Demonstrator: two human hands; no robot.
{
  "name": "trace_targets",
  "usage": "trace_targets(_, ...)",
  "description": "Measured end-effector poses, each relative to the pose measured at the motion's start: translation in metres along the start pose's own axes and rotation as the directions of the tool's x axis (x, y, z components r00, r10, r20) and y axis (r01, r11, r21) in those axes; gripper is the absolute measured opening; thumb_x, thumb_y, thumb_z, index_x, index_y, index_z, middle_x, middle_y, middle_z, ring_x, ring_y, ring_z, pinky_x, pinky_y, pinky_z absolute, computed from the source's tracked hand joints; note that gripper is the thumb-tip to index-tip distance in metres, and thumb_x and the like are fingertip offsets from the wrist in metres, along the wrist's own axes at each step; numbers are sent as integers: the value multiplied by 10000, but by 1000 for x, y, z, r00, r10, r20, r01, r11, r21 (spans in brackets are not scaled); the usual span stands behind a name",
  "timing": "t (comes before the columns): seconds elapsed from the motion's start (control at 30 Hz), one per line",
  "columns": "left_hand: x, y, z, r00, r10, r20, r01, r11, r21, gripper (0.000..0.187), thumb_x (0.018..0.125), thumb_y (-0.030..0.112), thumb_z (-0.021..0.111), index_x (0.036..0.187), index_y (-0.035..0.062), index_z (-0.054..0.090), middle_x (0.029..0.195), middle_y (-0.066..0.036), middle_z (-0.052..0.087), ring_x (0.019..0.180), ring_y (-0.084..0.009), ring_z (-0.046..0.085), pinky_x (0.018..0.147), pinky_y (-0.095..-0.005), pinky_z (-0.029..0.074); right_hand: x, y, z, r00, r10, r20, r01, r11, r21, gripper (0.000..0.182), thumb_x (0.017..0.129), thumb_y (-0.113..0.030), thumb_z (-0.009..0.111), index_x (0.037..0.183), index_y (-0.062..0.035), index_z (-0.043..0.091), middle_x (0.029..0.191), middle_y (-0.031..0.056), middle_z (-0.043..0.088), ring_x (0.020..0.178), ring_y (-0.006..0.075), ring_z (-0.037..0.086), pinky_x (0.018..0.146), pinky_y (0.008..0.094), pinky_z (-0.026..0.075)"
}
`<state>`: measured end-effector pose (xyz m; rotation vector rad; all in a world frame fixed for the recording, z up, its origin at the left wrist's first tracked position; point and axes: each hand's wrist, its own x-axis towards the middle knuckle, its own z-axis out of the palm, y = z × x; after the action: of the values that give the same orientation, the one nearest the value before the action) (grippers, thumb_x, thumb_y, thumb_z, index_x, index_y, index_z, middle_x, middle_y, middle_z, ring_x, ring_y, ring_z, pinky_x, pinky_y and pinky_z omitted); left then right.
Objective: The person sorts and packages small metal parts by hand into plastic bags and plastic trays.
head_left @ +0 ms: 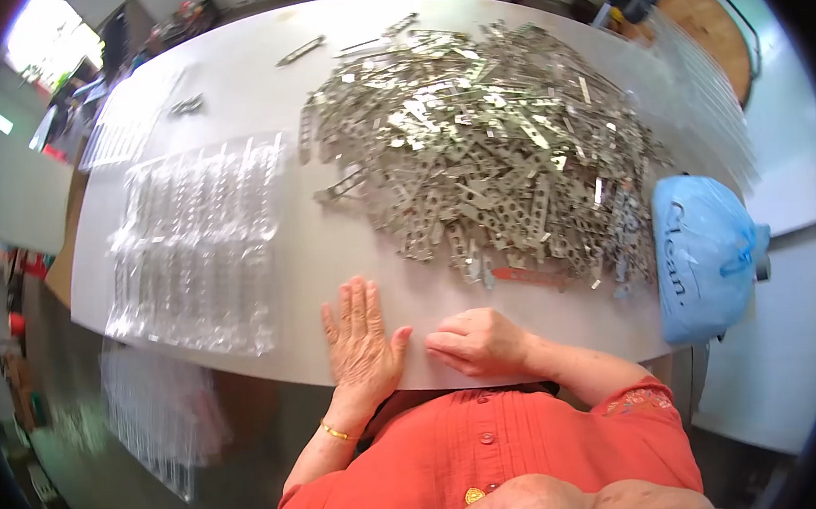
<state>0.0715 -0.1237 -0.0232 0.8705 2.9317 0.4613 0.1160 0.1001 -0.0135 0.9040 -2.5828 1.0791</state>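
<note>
My left hand point(363, 343) lies flat on the white table point(308, 252) near its front edge, fingers spread and holding nothing. Just right of it, my right hand point(476, 341) rests on the table with its fingers curled together; whatever they may hold is hidden. Beyond both hands spreads a large heap of small metal pieces point(486, 145). A red strip point(528, 276) lies at the heap's near edge. To the left of my left hand sits a clear plastic tray point(200, 250) with long ridged compartments.
A blue plastic bag point(703, 257) stands at the table's right edge. More clear trays lie at the back left point(133, 113), back right point(699, 92) and below the left edge point(164, 413). A few loose metal pieces point(301, 51) lie near the back. A round wooden stool point(705, 30) is beyond.
</note>
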Motion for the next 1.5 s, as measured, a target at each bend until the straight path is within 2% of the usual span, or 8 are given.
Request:
trace_targets(0.4, 6, 5, 0, 999, 40, 3, -40, 995, 91, 765, 981, 408, 544, 1527, -64, 288, 1613, -260, 241, 1524, -386, 177, 1216, -582, 78, -7, 0, 3, 999, -14, -48, 13, 1000, -9, 142, 861, -122, 688, 971, -60, 624, 787, 66, 563, 650, 247, 604, 560, 368, 507)
trace_targets(0.57, 38, 26, -27, 995, 56, -80, -62, 995, -74, 631, 942, 225, 632, 1435, -88, 393, 1476, -296, 421, 1408, -432, 370, 1180, -555, 240, -11, 3, 4, 995, -61, -82, 63, 998, 14, 102, 873, -121, 655, 880, -59, 574, 776, 85, 553, 663, 279, 608, 573, 396, 507)
trace_targets(0.6, 52, 35, -34, 945, 146, -292, -173, 982, -70, 474, 925, 145, 656, 1326, -62, 511, 1328, -259, 555, 1262, -419, 519, 1076, -521, 392, -11, 3, 3, 994, -67, -89, 68, 998, 6, 102, 873, -121, 655, 880, -59, 574, 776, 85, 553, 663, 279, 608, 573, 396, 507)
trace_targets(0.7, 101, 51, -45, 892, 137, -431, -277, 919, -280, 263, 917, 81, 672, 1154, -20, 622, 1096, -182, 661, 969, -324, 648, 846, -420, 520, -11, 2, -5, 985, -89, -146, 101, 992, 74, 100, 878, -122, 655, 876, -65, 573, 763, 84, 556, 652, 279, 615, 564, 393, 502)
trace_targets(0.8, 148, 65, -48, 817, 82, -570, -355, 851, -387, 61, 936, 48, 667, 987, 15, 655, 815, -74, 656, 638, -164, 588, 578, -302, 480, -8, -2, -29, 986, -117, -116, 120, 993, 20, 103, 877, -125, 663, 885, -69, 576, 736, 79, 556, 628, 275, 612, 553, 385, 498)
trace_targets(0.97, 191, 85, -23, 710, 0, -705, -501, 703, -505, 14, 955, 58, 665, 948, 51, 655, 677, 11, 593, 542, -33, 478, 489, -234, 412, 2, 17, -109, 915, -172, -366, 92, 970, -226, 115, 829, -120, 715, 898, -99, 625, 753, 73, 611, 643, 275, 631, 559, 390, 519)
trace_targets(1.2, 186, 86, 10, 682, 189, -706, -573, 739, -355, 80, 861, 26, 699, 897, 70, 643, 585, -62, 545, 470, -209, 548, 463, -322, 437, 23, 80, -197, 782, 35, -623, -356, 844, -401, 83, 856, -98, 697, 916, -76, 643, 819, 96, 653, 770, 307, 666, 675, 406, 540)
trace_targets(1.5, 182, 79, 9, 688, 216, -693, -600, 706, -376, 76, 832, 46, 695, 891, 83, 667, 647, -73, 618, 511, -233, 605, 495, -336, 487, 72, 203, -212, 841, 357, -407, -542, 559, -628, 274, 880, -159, 655, 1144, -93, 619, 1062, 129, 655, 1037, 299, 643, 968, 431, 489)
